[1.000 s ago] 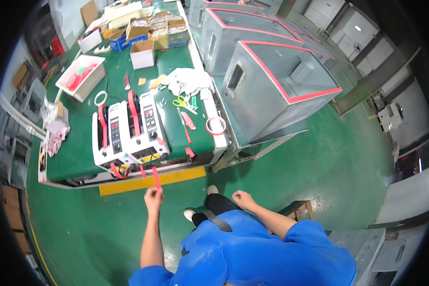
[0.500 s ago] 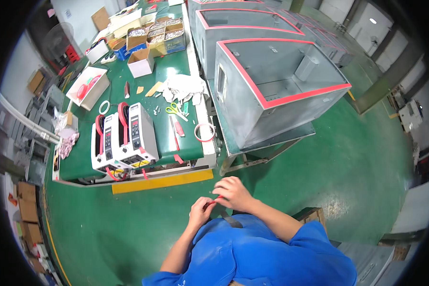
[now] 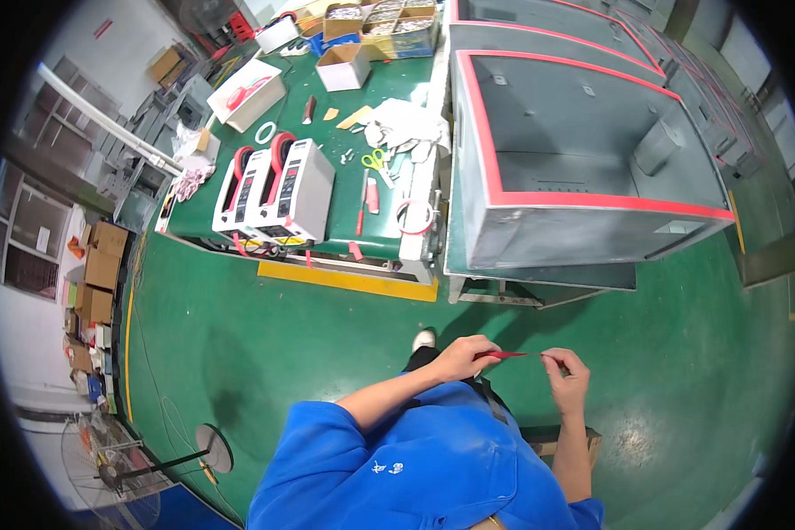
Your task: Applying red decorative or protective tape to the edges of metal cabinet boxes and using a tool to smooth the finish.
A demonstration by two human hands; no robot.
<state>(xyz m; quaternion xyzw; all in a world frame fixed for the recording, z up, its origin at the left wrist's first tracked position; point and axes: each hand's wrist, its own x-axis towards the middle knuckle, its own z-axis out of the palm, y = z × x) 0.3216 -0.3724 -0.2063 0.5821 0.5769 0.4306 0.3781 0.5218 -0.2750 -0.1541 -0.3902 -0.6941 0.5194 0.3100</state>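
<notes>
A short strip of red tape (image 3: pixel 511 354) is stretched between my two hands in front of my blue shirt. My left hand (image 3: pixel 466 357) is closed on its left end. The fingertips of my right hand (image 3: pixel 567 373) pinch its right end. Ahead of my hands stands a grey metal cabinet shell (image 3: pixel 552 234) with red tape along its open rim. To the left, two white tape dispensers (image 3: pixel 296 196) with red rolls stand on the green worktable (image 3: pixel 349 238).
Yellow-green scissors (image 3: pixel 375 161), a white cloth (image 3: pixel 406 124) and a tape ring (image 3: pixel 414 216) lie on the worktable. Small open cartons (image 3: pixel 344 69) stand farther back. A yellow bar (image 3: pixel 344 281) runs along the table's foot. A pedestal fan (image 3: pixel 115 473) is at lower left.
My hands have moved rightward and spread apart, with the red strip now drawn out between them. My view has turned, so the worktable sits farther right in it and the cabinet nearer.
</notes>
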